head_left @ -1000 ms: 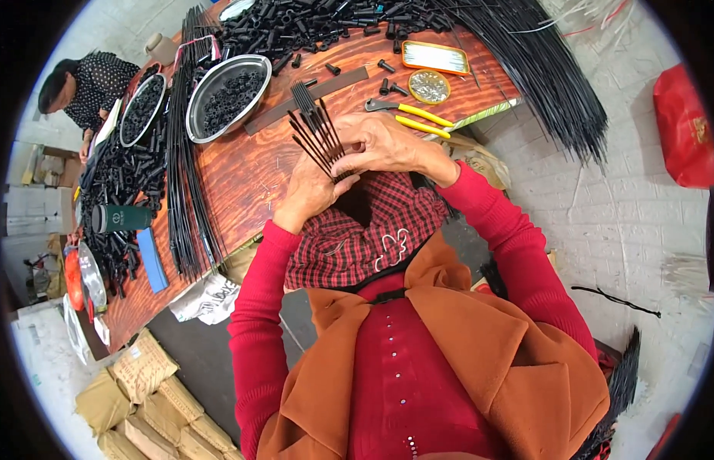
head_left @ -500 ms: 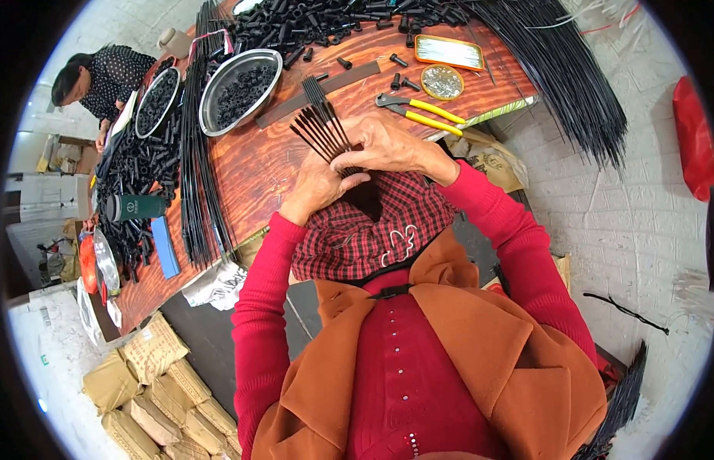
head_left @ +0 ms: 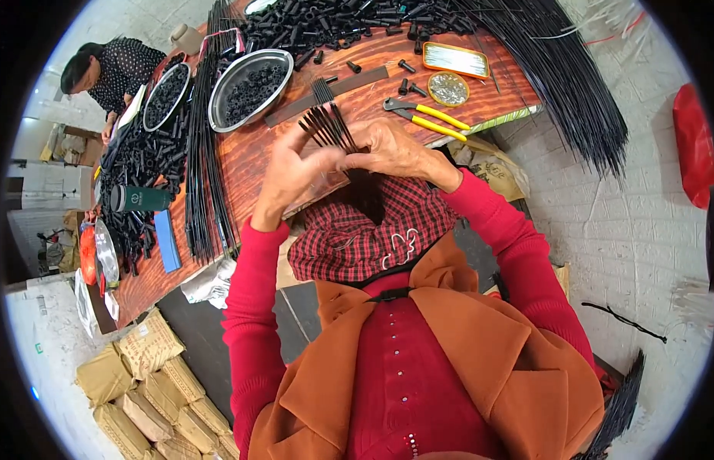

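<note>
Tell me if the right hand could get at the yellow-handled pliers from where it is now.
Probably yes. The pliers lie on bare wood just beyond the right hand, with nothing between them. But that hand and the left hand together grip the bundle of thin black rods, so it would have to let go.

You're sitting with brown paper-wrapped packages (head_left: 146, 387) stacking on the floor at your lower left, rectangular, tied bundles. A green cylindrical can with a pale label (head_left: 140, 199) is lying on the table's left end. A flat orange-rimmed rectangular tin (head_left: 455, 59) is sitting at the far right.
</note>
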